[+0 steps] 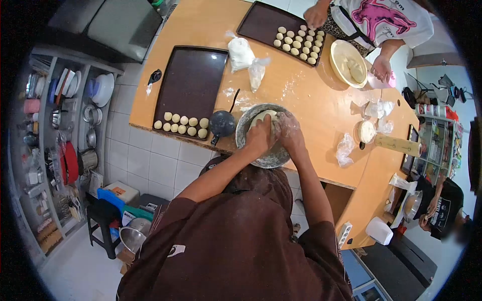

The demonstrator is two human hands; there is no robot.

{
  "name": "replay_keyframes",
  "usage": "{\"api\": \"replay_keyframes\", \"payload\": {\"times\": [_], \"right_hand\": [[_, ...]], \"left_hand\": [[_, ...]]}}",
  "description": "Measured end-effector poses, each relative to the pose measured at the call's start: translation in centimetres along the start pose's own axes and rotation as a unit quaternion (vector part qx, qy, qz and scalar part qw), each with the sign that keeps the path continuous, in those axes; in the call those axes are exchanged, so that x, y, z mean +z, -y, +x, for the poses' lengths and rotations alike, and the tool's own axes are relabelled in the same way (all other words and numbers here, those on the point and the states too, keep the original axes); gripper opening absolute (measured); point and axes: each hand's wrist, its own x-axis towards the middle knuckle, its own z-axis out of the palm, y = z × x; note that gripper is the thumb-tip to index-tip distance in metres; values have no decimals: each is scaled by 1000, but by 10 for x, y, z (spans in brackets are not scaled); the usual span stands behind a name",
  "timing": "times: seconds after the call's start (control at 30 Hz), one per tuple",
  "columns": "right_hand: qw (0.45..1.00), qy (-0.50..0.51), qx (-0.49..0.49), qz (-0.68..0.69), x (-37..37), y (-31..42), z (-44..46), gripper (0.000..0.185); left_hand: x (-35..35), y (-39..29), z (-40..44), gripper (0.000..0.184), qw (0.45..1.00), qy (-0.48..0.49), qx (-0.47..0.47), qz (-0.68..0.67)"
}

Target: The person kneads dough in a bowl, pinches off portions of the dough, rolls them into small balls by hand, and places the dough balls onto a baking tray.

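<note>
a patchily floured wooden table [311,108] stands on a tiled floor [140,150]. at its near edge sits a grey bowl [271,161] holding a pale lump of dough [263,116]. the left hand [258,134] presses on the dough, its fingers bent; the floury right hand [289,129] is just beside it. i cannot tell whether either hand's fingers are clamped on the dough. to the left lies a dark tray [191,80] with two rows of dough balls [184,120]; past the bowl are white-filled plastic bags [241,54]. farther off, a co-worker [384,25] is by a cream basin [337,60] and a second tray [261,22].
</note>
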Motion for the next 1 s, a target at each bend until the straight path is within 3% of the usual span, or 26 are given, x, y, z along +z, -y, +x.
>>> {"api": "replay_keyframes", "payload": {"times": [0.23,0.3,0.53,0.67,0.8,1.0], "right_hand": [[991,52,111,56,-19,28,2,26],[987,12,136,87,-27,37,-1,23],[922,54,278,263,-45,37,-12,25],[993,-66,97,28,-40,48,-13,41],[992,-15,26,125,-16,14,-15,39],[997,-4,3,83,-17,19,-8,21]], "left_hand": [[8,-11,7,62,995,35,-80,50],[11,-13,11,62,992,45,-104,55],[14,-7,9,60,995,32,-75,62],[12,-2,4,61,995,15,-53,78],[9,-3,2,61,994,25,-55,95],[8,-7,1,63,993,27,-77,86]]}}
